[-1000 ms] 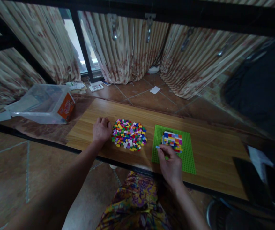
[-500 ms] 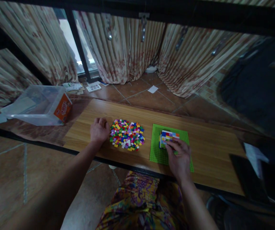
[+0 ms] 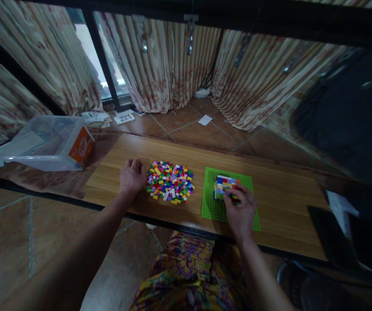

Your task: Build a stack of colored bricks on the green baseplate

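A block built of many-coloured toy bricks [image 3: 222, 185] stands on a green baseplate [image 3: 209, 204]. My right hand [image 3: 241, 207] is over its right side, thumb and fingers pinched together at the top of the block. A small toy brick seems to be between the fingertips, largely hidden by them. To the left, a flat pile of loose toy bricks [image 3: 170, 183] in many colours lies on the wooden board. My left hand [image 3: 133, 176] rests on the board at the pile's left edge, fingers curled in, with nothing visible in it.
The wooden tabletop [image 3: 286, 207] is long and narrow. A clear plastic bin [image 3: 48, 140] with an orange label stands at the far left, near some papers [image 3: 96, 117]. Dark flat objects [image 3: 330, 237] lie at the right end. Behind the table are curtains [image 3: 179, 69].
The view has shifted slightly, moving everything a little to the left. My right fingers have shifted slightly on the brick block, and my left hand stays curled beside the pile.
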